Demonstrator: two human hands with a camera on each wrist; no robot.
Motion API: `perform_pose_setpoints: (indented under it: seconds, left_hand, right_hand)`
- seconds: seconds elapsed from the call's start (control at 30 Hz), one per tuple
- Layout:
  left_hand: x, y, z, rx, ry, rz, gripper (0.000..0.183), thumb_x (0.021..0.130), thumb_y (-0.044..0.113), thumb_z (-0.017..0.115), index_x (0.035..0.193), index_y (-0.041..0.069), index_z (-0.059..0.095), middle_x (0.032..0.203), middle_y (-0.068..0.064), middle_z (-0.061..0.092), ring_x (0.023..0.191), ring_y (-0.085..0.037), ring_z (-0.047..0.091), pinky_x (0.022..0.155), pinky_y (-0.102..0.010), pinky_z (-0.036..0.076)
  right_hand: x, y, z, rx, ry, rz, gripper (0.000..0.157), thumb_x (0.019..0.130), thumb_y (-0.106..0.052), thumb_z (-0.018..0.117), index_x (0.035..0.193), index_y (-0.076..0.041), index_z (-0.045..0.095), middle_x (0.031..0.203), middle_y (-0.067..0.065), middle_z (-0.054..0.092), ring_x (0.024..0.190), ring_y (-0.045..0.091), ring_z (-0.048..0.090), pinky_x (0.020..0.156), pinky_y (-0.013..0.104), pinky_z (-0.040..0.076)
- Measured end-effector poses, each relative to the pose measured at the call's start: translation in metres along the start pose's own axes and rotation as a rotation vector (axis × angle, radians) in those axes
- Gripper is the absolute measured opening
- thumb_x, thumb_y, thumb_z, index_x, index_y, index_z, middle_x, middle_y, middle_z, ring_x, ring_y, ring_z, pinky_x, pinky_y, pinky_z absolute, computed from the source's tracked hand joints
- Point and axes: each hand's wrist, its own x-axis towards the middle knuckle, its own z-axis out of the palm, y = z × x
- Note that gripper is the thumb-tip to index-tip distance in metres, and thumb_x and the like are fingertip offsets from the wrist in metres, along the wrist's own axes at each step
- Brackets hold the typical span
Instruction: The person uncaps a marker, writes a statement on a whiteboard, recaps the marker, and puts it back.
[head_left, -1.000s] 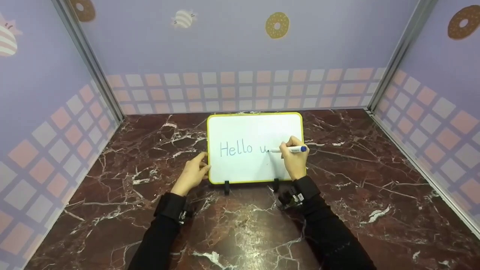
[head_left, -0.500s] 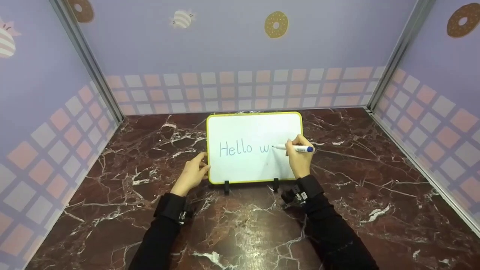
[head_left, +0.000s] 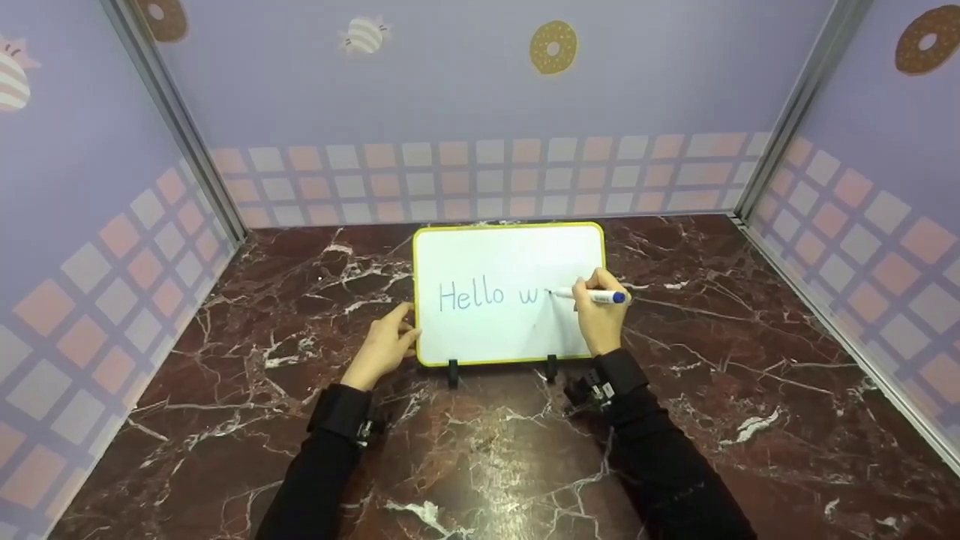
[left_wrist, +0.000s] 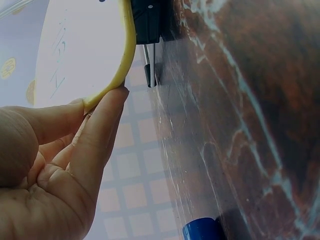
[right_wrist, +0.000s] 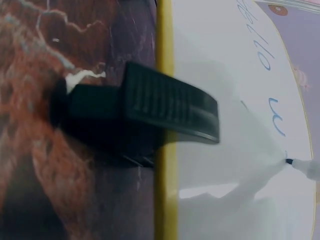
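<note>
A whiteboard (head_left: 487, 255) with a yellow rim leans in a stand and bears "Hello w" (head_left: 487, 295) in blue ink. My left hand (head_left: 382, 346) pinches its lower left edge; in the left wrist view the thumb and fingers (left_wrist: 102, 125) grip the yellow rim from both sides. A white marker (head_left: 589, 295) with a blue end is held by my right hand (head_left: 601, 315), pinched between thumb and fingers over the board's right part. Its dark tip (right_wrist: 289, 161) is at the board just right of the "w", beside a short fresh stroke.
Two black stand feet (head_left: 453, 373) hook over the board's lower edge; one stand clip (right_wrist: 170, 105) looms large in the right wrist view. A blue cylindrical thing (left_wrist: 202, 230) lies on the dark marble table (head_left: 300, 270). Patterned panels (head_left: 480, 90) enclose the back and sides.
The "w" has gained its last strokes. My right hand has moved right with the marker, and the tip has come down right of that letter. The left hand has stayed put.
</note>
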Motion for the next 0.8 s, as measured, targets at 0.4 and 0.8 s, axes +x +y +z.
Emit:
perform_pose_setpoints:
  seconds: [0.4,0.8]
  left_hand:
    - [-0.001,0.002,0.0,-0.011,-0.018,-0.009,0.042,0.1,0.002,0.054,0.142,-0.001,0.045,0.118,-0.032,0.064,0.106,-0.041,0.067,0.083,-0.038,0.064]
    - [0.0,0.0,-0.001,-0.026,-0.015,-0.007,0.042,0.1,0.0,0.054,0.141,-0.001,0.045,0.117,-0.033,0.064,0.105,-0.042,0.067,0.081,-0.037,0.064]
  right_hand:
    - [0.0,-0.002,0.002,0.021,-0.039,0.088,0.033,0.085,0.015,0.055,0.058,0.006,0.039,0.049,0.026,0.051,0.04,0.018,0.051,0.041,0.013,0.031]
    - [0.007,0.003,-0.009,0.064,0.037,0.017,0.031,0.085,0.017,0.051,0.06,0.011,0.033,0.048,-0.001,0.046,0.039,0.01,0.046,0.04,0.012,0.035]
